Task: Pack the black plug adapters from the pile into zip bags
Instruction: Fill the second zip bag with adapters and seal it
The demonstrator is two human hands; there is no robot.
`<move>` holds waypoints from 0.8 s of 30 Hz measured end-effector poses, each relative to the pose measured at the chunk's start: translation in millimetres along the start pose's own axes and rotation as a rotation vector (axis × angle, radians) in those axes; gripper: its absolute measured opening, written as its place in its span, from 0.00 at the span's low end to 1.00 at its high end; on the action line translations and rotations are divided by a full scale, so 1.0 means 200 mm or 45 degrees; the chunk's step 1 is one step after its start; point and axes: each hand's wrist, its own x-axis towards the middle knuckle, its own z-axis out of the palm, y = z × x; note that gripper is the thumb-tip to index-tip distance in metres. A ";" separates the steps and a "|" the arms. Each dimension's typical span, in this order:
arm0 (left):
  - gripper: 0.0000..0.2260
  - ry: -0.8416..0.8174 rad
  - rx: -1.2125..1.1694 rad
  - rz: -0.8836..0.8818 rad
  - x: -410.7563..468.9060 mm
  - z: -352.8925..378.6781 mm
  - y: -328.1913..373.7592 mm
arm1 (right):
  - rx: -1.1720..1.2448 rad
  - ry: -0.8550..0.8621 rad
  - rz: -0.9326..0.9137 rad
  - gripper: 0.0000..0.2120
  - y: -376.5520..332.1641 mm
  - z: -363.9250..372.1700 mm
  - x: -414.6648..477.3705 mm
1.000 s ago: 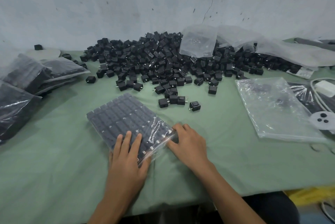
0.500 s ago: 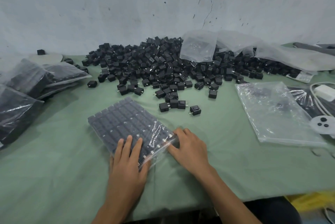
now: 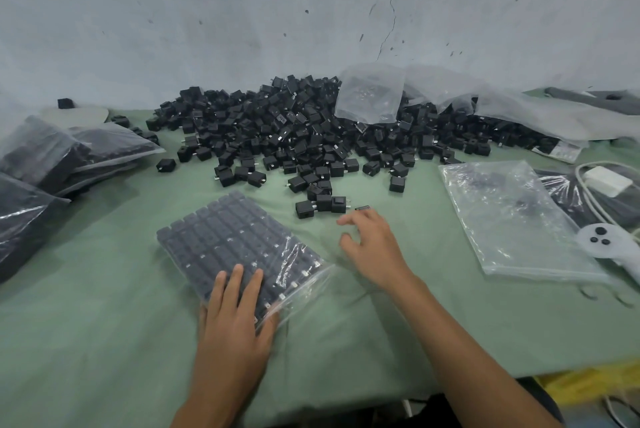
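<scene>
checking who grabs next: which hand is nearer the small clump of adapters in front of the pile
Right. The right hand is just beside the clump, almost touching it; the left hand rests on the filled zip bag, farther off.

Black plug adapters (image 3: pixel 311 136) heaped on the pale green table (image 3: pixel 104 341), clear zip bag (image 3: pixel 239 247) showing dark grey rows, wall (image 3: pixel 242 11) blotchy grey-blue.

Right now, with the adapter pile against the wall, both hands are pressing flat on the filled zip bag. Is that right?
Not quite. Only the left hand lies flat on the filled zip bag; the right hand is off it, over the green cloth near the loose adapters, as the head view shows. The pile does sit against the wall.
</scene>
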 end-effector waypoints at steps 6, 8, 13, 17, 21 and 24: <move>0.31 0.007 -0.016 -0.006 0.00 0.00 0.00 | -0.605 -0.227 0.178 0.28 0.09 0.01 0.14; 0.32 0.017 -0.016 -0.004 0.00 0.00 0.00 | -0.590 -0.221 0.160 0.20 0.12 0.03 0.13; 0.31 0.017 -0.007 0.000 0.00 0.00 0.00 | -0.295 -0.033 0.051 0.10 0.13 0.01 0.08; 0.31 0.017 -0.030 -0.011 0.00 0.00 0.00 | 0.469 0.037 0.348 0.08 0.02 -0.04 0.01; 0.32 0.011 -0.058 -0.023 0.00 0.00 -0.01 | 1.347 -0.037 0.616 0.10 -0.05 -0.09 -0.07; 0.32 0.013 -0.077 -0.024 -0.01 0.01 -0.02 | 1.574 -0.098 0.661 0.10 -0.07 -0.12 -0.13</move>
